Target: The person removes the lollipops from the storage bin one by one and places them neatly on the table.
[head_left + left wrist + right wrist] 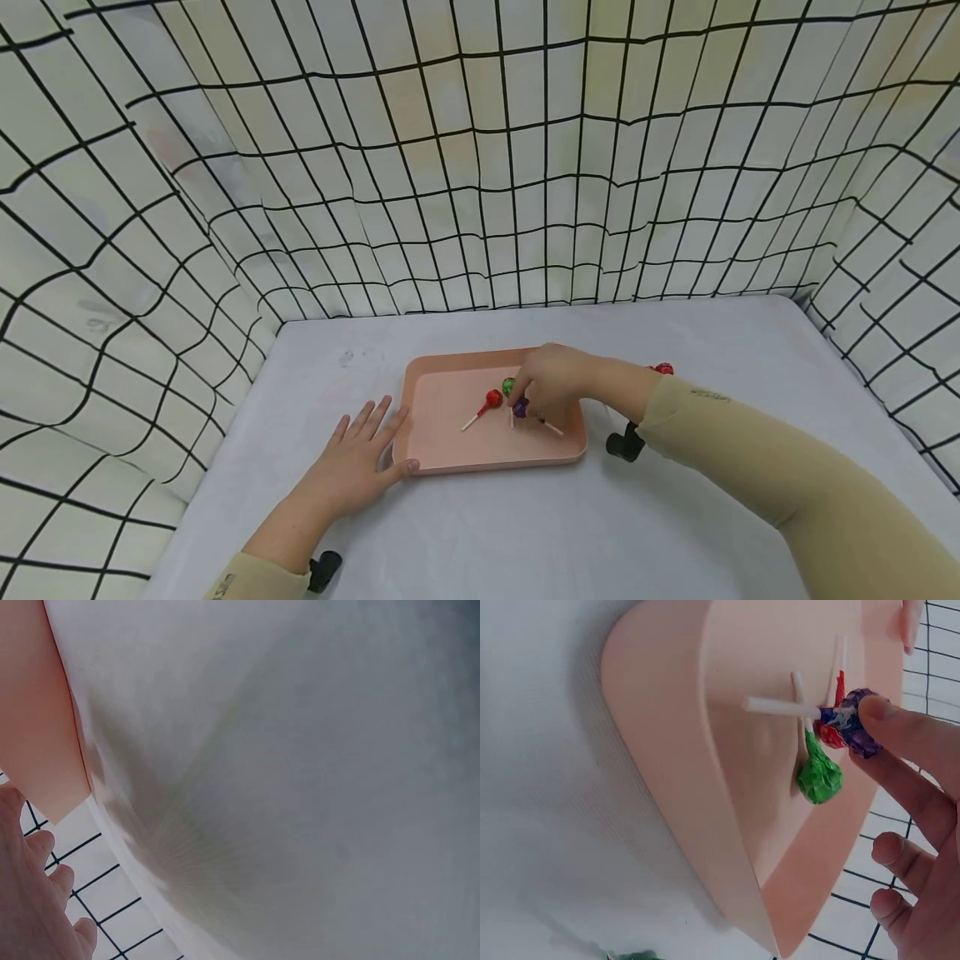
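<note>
A purple-wrapped lollipop is pinched between the thumb and forefinger of my right hand, over the pink tray; its white stick points away from the fingers. Inside the tray, a green lollipop lies just beside it, and a red lollipop rests to its left in the head view. My left hand has its fingers spread, touching the tray's left rim. In the left wrist view only some fingers and the tray's side show.
Beyond my right forearm, red wrapped candy lies on the white table, partly hidden by the sleeve. A green wrapper shows at the right wrist view's bottom edge. White walls with a black grid enclose the table's back and sides.
</note>
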`<state>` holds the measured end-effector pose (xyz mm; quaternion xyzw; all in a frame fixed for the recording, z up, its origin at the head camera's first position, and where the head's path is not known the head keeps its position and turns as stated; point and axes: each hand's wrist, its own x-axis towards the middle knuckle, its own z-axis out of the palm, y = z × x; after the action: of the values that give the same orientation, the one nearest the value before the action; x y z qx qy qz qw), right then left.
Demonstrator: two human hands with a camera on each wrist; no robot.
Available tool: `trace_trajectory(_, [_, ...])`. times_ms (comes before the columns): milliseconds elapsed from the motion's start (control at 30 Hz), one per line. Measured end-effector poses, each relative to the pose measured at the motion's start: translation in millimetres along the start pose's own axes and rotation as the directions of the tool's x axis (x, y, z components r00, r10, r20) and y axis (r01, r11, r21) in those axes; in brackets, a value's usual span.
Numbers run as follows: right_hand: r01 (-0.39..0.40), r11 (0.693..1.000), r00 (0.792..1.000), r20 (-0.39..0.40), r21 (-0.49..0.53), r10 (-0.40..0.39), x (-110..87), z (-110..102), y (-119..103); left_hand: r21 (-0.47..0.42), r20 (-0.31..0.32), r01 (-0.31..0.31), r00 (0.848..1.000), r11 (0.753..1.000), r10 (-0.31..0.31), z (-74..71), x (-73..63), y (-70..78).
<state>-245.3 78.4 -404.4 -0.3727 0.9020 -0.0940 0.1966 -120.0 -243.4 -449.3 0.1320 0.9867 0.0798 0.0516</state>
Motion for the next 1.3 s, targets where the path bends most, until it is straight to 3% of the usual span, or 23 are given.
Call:
trace_trajectory(267, [-0.103,0.991,0.994,-0.037,0.084,0.107,-10.1,-11.5,14.9,-0.004,0.001,-0.001,1.000,1.000,0.001,-2.7,-1.1,2.1])
trace_trajectory(600, [-0.099,0.963,0.987,-0.095,0.250,0.126,-30.3,-25.3,39.7,-0.006,0.002,0.000,1.000,1.000,0.000,-5.5,-1.0,3.3])
trace_trajectory(1000, [-0.132,0.940,0.974,-0.134,0.313,0.182,-63.1,-27.3,78.4,0.023,-0.004,0.006,1.000,1.000,-0.006,-1.8,0.4,2.5])
trace_trajectory(1300, [-0.220,0.910,0.949,-0.138,0.352,0.283,-87.0,-19.7,107.5,0.023,-0.006,0.011,1.000,1.000,-0.011,-2.0,0.6,3.0])
